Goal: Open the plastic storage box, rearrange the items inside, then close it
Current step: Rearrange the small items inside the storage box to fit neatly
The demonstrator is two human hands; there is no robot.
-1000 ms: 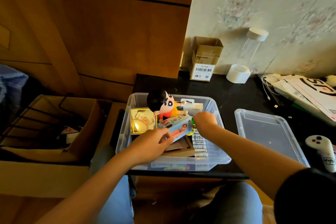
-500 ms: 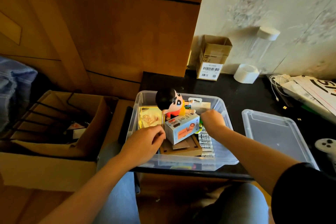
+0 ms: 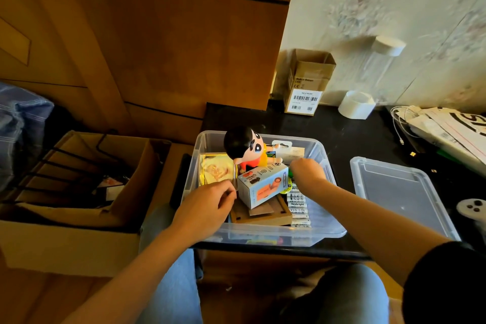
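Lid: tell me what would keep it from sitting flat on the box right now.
The lid lies on the table right of the box. The doll stands in the back of the box with its head above the rim, and both hands, left and right, reach inside. Those block closing.

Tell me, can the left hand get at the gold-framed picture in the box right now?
Probably yes: the left hand sits just beside the gold-framed picture, whose face lies uncovered.

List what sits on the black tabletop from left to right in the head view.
Clear plastic storage box → brown cardboard carton with barcode label → white tape roll → clear plastic lid → white game controller.
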